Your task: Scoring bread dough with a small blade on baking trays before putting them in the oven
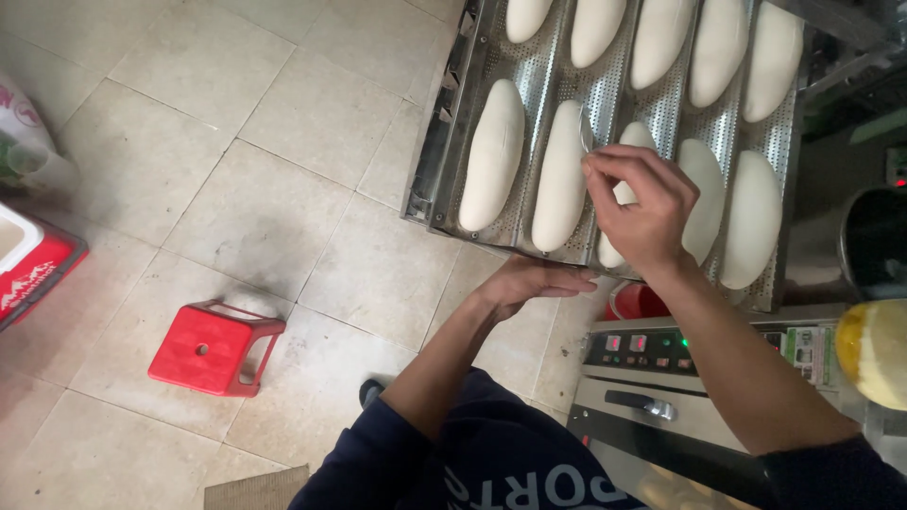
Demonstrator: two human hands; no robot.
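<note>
Dough loaves in tray, stool left.

Dark navy top with pale lettering across front; sleeves pushed up past forearms; left hand, right hand bare, ungloved.

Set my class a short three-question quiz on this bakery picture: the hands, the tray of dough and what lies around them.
1. True or false: the right hand pinches a thin blade over a dough loaf.
2. Where is the left hand? A) on the red stool B) under the tray's near edge C) on the oven handle
3. How many dough loaves lie in the tray's near row?

Key: 1 true; 2 B; 3 five.
</note>
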